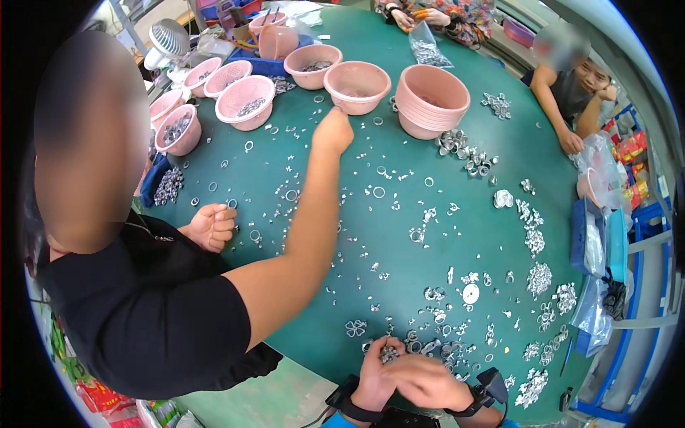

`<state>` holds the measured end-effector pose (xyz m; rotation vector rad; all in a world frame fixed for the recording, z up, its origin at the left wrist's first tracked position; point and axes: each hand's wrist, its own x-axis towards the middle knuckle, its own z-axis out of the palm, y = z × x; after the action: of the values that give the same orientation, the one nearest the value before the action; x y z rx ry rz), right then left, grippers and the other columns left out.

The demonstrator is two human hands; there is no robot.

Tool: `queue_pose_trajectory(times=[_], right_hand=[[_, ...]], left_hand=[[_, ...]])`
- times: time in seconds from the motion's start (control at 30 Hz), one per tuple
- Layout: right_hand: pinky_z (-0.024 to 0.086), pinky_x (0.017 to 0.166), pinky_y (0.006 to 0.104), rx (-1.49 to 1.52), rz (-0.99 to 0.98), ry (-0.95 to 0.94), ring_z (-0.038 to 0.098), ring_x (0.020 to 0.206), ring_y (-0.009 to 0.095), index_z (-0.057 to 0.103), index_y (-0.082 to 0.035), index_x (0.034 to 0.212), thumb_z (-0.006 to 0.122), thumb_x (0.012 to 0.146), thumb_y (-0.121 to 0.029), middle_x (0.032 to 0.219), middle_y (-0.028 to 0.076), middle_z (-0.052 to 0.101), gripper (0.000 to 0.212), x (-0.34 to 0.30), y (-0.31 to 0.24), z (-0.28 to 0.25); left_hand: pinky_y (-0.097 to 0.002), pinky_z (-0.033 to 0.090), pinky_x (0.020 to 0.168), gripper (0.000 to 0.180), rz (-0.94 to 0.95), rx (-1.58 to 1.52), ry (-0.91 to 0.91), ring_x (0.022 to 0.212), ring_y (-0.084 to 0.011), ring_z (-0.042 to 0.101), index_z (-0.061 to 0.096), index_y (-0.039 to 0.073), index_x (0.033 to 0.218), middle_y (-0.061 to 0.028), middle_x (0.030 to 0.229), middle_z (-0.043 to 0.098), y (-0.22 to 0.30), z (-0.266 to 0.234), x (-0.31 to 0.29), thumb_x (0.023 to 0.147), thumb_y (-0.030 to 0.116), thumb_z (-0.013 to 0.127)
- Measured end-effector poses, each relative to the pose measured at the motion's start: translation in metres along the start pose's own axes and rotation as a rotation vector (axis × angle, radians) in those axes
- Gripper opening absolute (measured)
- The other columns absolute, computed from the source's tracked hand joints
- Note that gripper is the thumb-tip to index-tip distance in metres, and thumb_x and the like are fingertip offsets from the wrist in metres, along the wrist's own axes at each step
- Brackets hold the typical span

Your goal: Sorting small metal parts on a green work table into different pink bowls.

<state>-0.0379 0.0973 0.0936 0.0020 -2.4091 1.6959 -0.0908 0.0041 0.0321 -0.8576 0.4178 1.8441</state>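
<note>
At the table's near edge, my left hand [372, 383] is cupped around a small heap of silvery metal pieces [389, 354]. My right hand [427, 384] lies across it, palm side down. Its fingers are smeared by motion, and their tips are hidden, so I cannot make out anything in them. Just beyond both hands are loose metal rings [430, 347] and small metal parts. A flower-shaped metal piece [355, 328] rests to the left, and a pale round disc [471, 293] sits farther off on the right.
A co-worker's arm [308, 221] reaches from the left toward a pink basket [357, 87]. Stacked pink baskets [433, 100] stand at the back. Piles of metal parts [539, 278] line the right side of the green table [399, 274]. Two more people sit at the far side.
</note>
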Motion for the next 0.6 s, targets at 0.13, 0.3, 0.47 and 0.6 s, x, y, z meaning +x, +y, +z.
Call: queue_pose_trajectory(times=[0.13, 0.3, 0.47, 0.6], right_hand=[[0.042, 0.057, 0.025, 0.055, 0.302, 0.345, 0.055, 0.063, 0.014, 0.053, 0.0, 0.08, 0.051, 0.073, 0.003, 0.072, 0.008, 0.055, 0.007, 0.037, 0.031, 0.004], [0.04, 0.065, 0.0316, -0.386, 0.224, 0.249, 0.05, 0.071, 0.025, 0.054, -0.002, 0.079, 0.059, 0.068, -0.007, 0.071, 0.009, 0.052, 0.013, 0.079, 0.097, 0.024], [0.038, 0.069, 0.0335, -0.496, 0.214, 0.191, 0.048, 0.073, 0.028, 0.054, -0.002, 0.072, 0.058, 0.065, -0.006, 0.071, 0.009, 0.052, 0.009, 0.089, 0.118, 0.036], [0.04, 0.057, 0.0231, 0.269, 0.535, 0.315, 0.052, 0.064, 0.01, 0.052, -0.001, 0.077, 0.053, 0.072, -0.002, 0.068, 0.005, 0.054, 0.006, 0.087, 0.117, 0.025]], left_hand=[[-0.0218, 0.026, 0.043, 0.031, 0.03, 0.177, -0.063, 0.045, -0.0095, 0.031, 0.037, 0.008, 0.06, -0.0024, 0.055, 0.036, 0.013, -0.011, -0.013, 0.086, 0.026, 0.032], [-0.0196, 0.022, 0.034, 0.038, -0.03, 0.24, 0.025, 0.037, -0.0092, 0.026, 0.034, 0.01, 0.055, -0.0018, 0.048, 0.032, 0.016, -0.016, -0.021, 0.087, 0.031, 0.031], [-0.0183, 0.018, 0.032, 0.038, -0.081, 0.189, -0.051, 0.035, -0.0074, 0.022, 0.034, 0.009, 0.057, -0.0012, 0.046, 0.029, 0.022, -0.027, -0.027, 0.088, 0.03, 0.029], [-0.0188, 0.019, 0.032, 0.039, -0.11, 0.216, -0.049, 0.035, -0.0083, 0.022, 0.034, 0.01, 0.054, -0.001, 0.046, 0.029, 0.027, -0.032, -0.03, 0.088, 0.03, 0.028]])
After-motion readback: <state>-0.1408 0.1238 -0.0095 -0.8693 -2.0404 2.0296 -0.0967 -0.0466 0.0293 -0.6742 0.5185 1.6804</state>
